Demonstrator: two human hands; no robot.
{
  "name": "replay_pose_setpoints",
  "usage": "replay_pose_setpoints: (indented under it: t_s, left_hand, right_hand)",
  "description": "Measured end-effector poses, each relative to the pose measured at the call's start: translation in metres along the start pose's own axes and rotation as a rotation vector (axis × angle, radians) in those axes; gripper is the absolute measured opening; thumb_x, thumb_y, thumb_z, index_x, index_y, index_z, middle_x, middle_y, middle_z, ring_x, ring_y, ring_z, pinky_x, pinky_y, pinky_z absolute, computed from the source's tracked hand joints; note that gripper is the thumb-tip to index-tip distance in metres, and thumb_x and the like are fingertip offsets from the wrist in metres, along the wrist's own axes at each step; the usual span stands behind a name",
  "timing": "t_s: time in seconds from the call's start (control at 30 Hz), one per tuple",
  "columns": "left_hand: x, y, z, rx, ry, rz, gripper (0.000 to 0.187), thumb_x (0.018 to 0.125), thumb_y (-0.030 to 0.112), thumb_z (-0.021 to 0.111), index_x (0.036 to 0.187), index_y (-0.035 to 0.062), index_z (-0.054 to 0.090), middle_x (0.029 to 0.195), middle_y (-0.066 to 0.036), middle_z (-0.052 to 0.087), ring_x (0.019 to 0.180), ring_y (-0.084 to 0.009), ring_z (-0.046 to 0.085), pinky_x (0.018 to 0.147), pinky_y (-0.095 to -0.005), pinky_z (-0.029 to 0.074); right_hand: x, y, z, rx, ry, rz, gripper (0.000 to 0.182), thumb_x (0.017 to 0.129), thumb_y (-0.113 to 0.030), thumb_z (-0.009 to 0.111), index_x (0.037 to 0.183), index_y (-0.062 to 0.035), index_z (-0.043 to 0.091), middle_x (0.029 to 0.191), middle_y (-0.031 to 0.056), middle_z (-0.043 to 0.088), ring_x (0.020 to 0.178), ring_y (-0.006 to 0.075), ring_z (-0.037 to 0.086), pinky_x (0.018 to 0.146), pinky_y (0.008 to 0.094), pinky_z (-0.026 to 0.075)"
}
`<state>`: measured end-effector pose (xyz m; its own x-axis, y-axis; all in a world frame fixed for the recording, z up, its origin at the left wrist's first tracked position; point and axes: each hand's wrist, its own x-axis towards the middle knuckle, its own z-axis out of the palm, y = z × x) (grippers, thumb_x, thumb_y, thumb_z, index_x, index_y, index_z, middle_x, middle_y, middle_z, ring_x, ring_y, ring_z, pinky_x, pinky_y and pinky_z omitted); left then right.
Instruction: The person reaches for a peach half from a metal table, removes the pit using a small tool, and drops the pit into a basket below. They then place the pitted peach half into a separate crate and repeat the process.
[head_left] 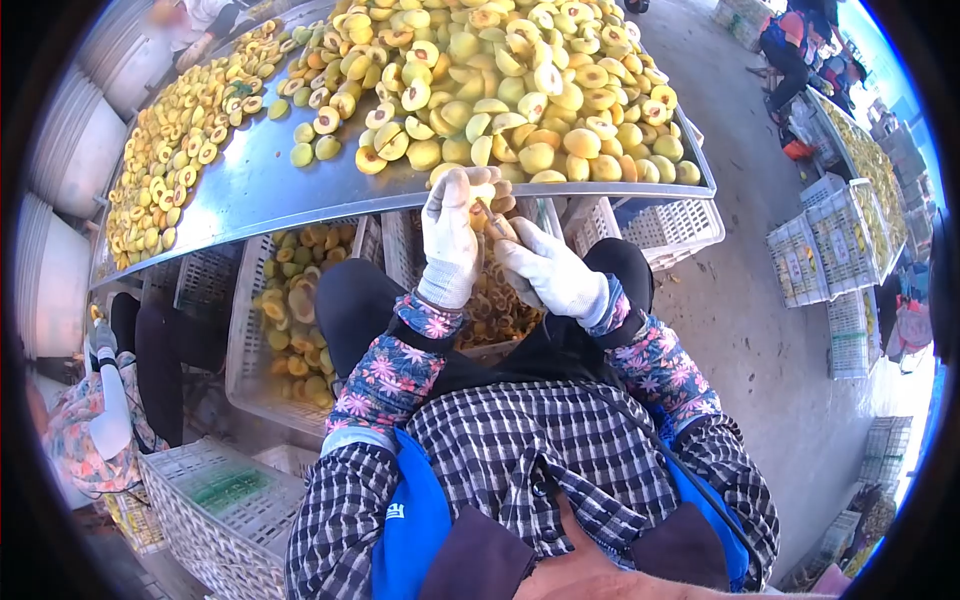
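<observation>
My left hand (pixel 451 232), in a white glove, is closed round a yellow fruit half (pixel 480 212) at the front edge of the metal table (pixel 350 202). In my gloved right hand (pixel 556 270) is a small tool with a wooden handle (pixel 502 229), its tip against the fruit. Just beyond my hands lies a large heap of halved yellow fruit (pixel 540 110), some halves showing a brown centre. Below my hands, between my knees, a container of brownish pieces (pixel 497 310) is partly hidden.
A crate of fruit (pixel 300 300) stands left of my knees, with a white crate (pixel 215 490) nearer me. White crates (pixel 650 228) are under the table's right end. A co-worker (pixel 100 420) sits at left. Stacked crates (pixel 825 250) and people (pixel 790 50) are at right.
</observation>
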<state>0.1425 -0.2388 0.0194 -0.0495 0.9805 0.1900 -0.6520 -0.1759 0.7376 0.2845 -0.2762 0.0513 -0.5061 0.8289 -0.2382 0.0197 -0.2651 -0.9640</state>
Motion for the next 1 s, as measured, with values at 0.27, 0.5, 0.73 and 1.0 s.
replay_pose_setpoints:
  t_s: [0.27, 0.5, 0.73, 1.0]
  left_hand:
    - [0.006, 0.018, 0.006, 0.025, 0.056, -0.326, 0.038, 0.095, 0.037, 0.057, 0.101, -0.0009, 0.059, 0.093, -0.015, 0.066, 0.078, -0.0257, 0.067, 0.071, -0.0363, 0.057]
    - [-0.001, 0.012, 0.006, 0.039, -0.019, -0.310, 0.041, 0.095, 0.039, 0.056, 0.099, -0.0012, 0.059, 0.091, -0.016, 0.066, 0.078, -0.0256, 0.066, 0.070, -0.0369, 0.056]
    - [-0.006, 0.006, 0.016, 0.104, 0.137, -0.366, 0.034, 0.095, 0.033, 0.058, 0.094, -0.0007, 0.061, 0.086, -0.015, 0.066, 0.068, -0.0233, 0.066, 0.060, -0.0332, 0.056]
    - [0.004, -0.014, 0.013, 0.017, 0.071, -0.418, 0.038, 0.095, 0.039, 0.057, 0.099, 0.0015, 0.061, 0.087, -0.016, 0.067, 0.069, -0.0263, 0.067, 0.062, -0.0348, 0.057]
  right_hand:
    - [0.003, 0.019, -0.003, -0.075, 0.039, -0.165, 0.031, 0.098, -0.035, 0.050, 0.116, -0.0094, 0.046, 0.066, -0.0016, 0.048, 0.047, 0.0059, 0.042, 0.041, 0.0204, 0.030]
    - [-0.011, 0.012, -0.010, 0.649, -0.240, 0.194, 0.035, 0.098, -0.042, 0.051, 0.106, -0.0086, 0.052, 0.058, -0.0031, 0.041, 0.037, 0.0064, 0.032, 0.034, 0.0206, 0.024]
    - [-0.015, 0.023, -0.004, 0.376, -0.059, 0.097, 0.034, 0.099, -0.042, 0.049, 0.101, -0.0087, 0.054, 0.058, -0.0028, 0.041, 0.037, 0.0060, 0.032, 0.033, 0.0202, 0.023]
    - [-0.032, 0.021, -0.012, 0.566, -0.159, 0.206, 0.036, 0.099, -0.043, 0.048, 0.101, -0.0079, 0.054, 0.059, -0.0019, 0.042, 0.039, 0.0069, 0.035, 0.034, 0.0210, 0.026]
